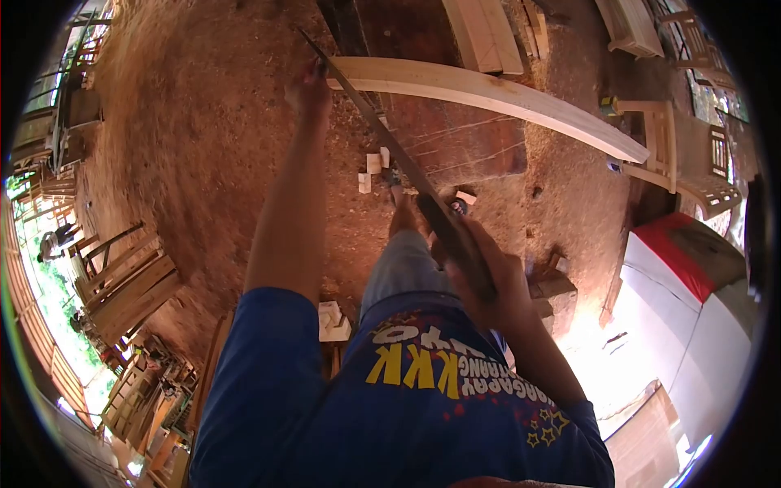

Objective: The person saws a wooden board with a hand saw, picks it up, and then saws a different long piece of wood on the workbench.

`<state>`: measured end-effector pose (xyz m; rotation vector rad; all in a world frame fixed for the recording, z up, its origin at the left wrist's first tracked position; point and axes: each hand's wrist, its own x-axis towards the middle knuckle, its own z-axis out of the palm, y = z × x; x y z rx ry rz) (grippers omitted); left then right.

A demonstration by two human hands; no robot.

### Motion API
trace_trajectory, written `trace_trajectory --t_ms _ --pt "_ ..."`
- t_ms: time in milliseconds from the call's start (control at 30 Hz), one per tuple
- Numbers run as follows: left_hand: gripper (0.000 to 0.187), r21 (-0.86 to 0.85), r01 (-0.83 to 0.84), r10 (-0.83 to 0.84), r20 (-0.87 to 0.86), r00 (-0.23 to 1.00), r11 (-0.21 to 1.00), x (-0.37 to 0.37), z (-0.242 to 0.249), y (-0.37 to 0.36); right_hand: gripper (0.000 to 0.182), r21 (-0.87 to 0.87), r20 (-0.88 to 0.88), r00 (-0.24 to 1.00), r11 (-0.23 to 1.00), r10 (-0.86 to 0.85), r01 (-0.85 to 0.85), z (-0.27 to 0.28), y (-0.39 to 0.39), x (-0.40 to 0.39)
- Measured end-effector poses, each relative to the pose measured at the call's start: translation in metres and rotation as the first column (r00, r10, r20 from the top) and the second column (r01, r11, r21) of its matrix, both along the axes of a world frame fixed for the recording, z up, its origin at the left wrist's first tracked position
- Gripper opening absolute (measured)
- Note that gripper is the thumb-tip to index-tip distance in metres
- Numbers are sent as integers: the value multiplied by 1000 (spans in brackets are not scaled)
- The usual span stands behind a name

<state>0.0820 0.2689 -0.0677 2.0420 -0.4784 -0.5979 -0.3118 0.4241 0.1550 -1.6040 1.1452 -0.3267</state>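
My right hand (488, 272) is wrapped round the dark handle of a long handsaw (382, 134), its blade seen nearly edge-on and reaching away to the upper left. Near its far end the blade crosses the left end of a long, pale wooden beam (488, 93). At that same end, just left of the blade, my left hand (309, 88) is closed on the beam's tip, its fingers partly hidden and dim. The beam runs rightward and towards me, over a dark reddish board (464, 146).
Small wood blocks (373, 163) lie on the dirt floor (203, 122) near my foot. More pale timber (486, 37) sits beyond the beam. Wooden chair frames (671, 138) stand right, stacked planks (130, 293) left. A white block-shaped piece (332, 323) is beside my left hip.
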Motion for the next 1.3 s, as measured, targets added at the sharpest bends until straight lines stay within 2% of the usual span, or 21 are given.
trace_trajectory --t_ms 200,267,333,400,500,633,700,800,900,933,967,1067,1167,1233,1300 --pt "24 -26 45 -45 -1 999 999 -1 7 2 66 -55 9 1000 998 -14 14 -18 -27 47" --pt "24 -38 51 -52 -27 998 998 0 -2 3 66 -33 14 1000 999 -13 13 -15 -15 27" --pt "25 -42 35 -38 -70 997 998 -4 10 3 65 7 1 1000 1000 -17 17 -5 0 2" --pt "24 0 38 -38 -34 999 999 -4 12 3 65 71 -30 999 997 -31 33 13 11 -22" --pt "23 22 32 -32 8 999 999 -3 11 1 67 41 -52 998 999 21 -19 19 12 -30" --pt "21 -69 78 -78 13 997 995 4 0 2 67 -2 16 999 1000 31 -31 -10 -24 28" --pt "20 -51 81 -80 33 996 995 -3 10 4 66 -40 43 999 999 29 -27 -27 -45 62" --pt "20 -50 61 -61 14 998 997 -7 15 4 65 -3 14 1000 1000 10 -10 -21 -50 68" --pt "22 -83 51 -53 -16 998 995 -3 7 2 65 -20 -13 1000 1000 13 -13 -17 -22 25" --pt "22 -95 48 -51 -22 998 994 -2 3 3 65 52 4 1000 999 10 -10 -7 -12 6" --pt "23 -67 56 -55 11 998 996 -2 3 3 65 123 21 1000 992 7 -9 4 -3 -12" --pt "23 1 70 -69 76 995 998 -1 8 3 65 136 -35 996 988 78 -72 24 4 -38" --pt "21 -4 73 -72 53 996 997 -5 15 3 64 196 30 1000 981 -4 -2 15 -10 -13" --pt "23 -37 58 -57 25 998 998 -5 12 3 62 142 -7 999 989 50 -49 -8 -38 30" --pt "23 -68 54 -54 11 998 996 -7 13 3 60 77 34 999 997 12 -15 -29 -60 75"
